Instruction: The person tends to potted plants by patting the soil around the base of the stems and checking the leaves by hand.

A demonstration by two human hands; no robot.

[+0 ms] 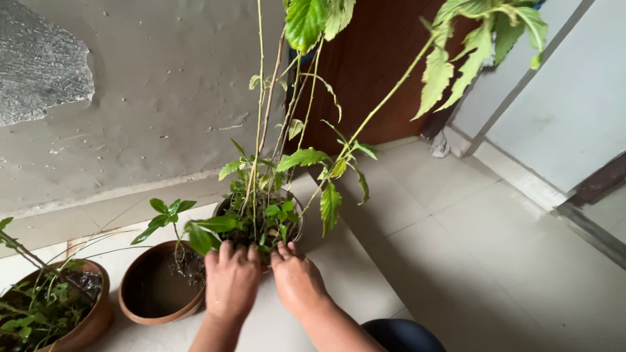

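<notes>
I'm crouching by 3 pots on the tiled floor point(456, 261): my left hand point(231, 280) and right hand point(297, 277) are both lying open, fingers reaching into the tall plant's pot point(225, 207) (middle terracotta pot point(153, 287) just beside).

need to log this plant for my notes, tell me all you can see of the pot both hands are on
The pot is small, round and dark, mostly hidden by foliage; its material is unclear. It stands upright on the pale ledge, close beside a brown clay pot; whether they touch is hidden. Tall thin stems rise from it, bearing green leaves, some yellowing, with small low leaves at the soil. The left hand and right hand rest on its near rim, fingers curled over it.
</notes>
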